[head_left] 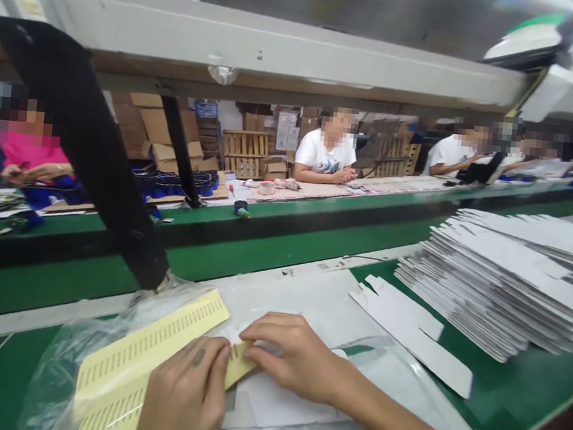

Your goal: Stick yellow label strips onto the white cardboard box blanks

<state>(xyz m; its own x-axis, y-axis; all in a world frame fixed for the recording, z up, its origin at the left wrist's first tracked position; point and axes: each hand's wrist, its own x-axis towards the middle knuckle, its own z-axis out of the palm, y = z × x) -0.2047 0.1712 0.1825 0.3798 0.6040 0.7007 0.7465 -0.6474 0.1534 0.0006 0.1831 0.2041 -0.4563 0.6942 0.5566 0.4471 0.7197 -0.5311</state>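
My left hand (pixel 189 394) lies on a yellow sheet of small labels (pixel 138 352) near the front edge of the bench, its fingers curled and its thumb pressing the sheet's right end. My right hand (pixel 290 356) meets it from the right, fingertips pinched at that same end of the yellow sheet, over white folded paper (pixel 274 408). The sheet rests on a clear plastic bag (pixel 69 350).
A tall stack of flat white carton blanks (pixel 507 274) fills the right of the green bench, one loose blank (pixel 407 326) beside it. A black slanted strut (pixel 91 151) rises at left. Beyond a green conveyor (pixel 264 240), several people sit working.
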